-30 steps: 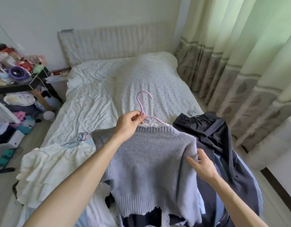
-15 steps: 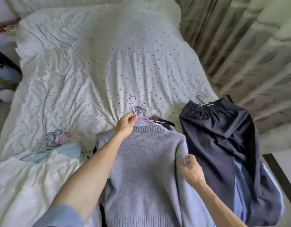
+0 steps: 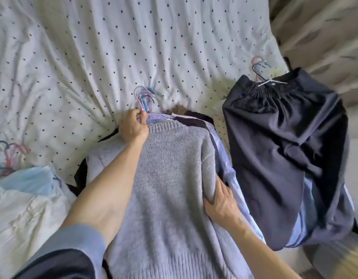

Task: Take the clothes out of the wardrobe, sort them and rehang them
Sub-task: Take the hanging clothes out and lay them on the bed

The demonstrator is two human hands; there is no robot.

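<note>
The grey knitted sweater lies on a blue striped shirt on the dotted bed. It looks soft, light and stretchy, so it is best lifted by its hanger rather than the knit. The left hand pinches the hanger's neck at the collar. The right hand has its fingers curled round the sweater's side edge. No writing is readable.

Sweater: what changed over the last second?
The sweater came down from mid-air onto the pile on the bed, and its hanger now lies flat. Nothing was let go: the left hand still pinches the hanger at the neck, and the right hand still holds the sweater's right edge. The dark skirt and white clothes stayed put.
</note>
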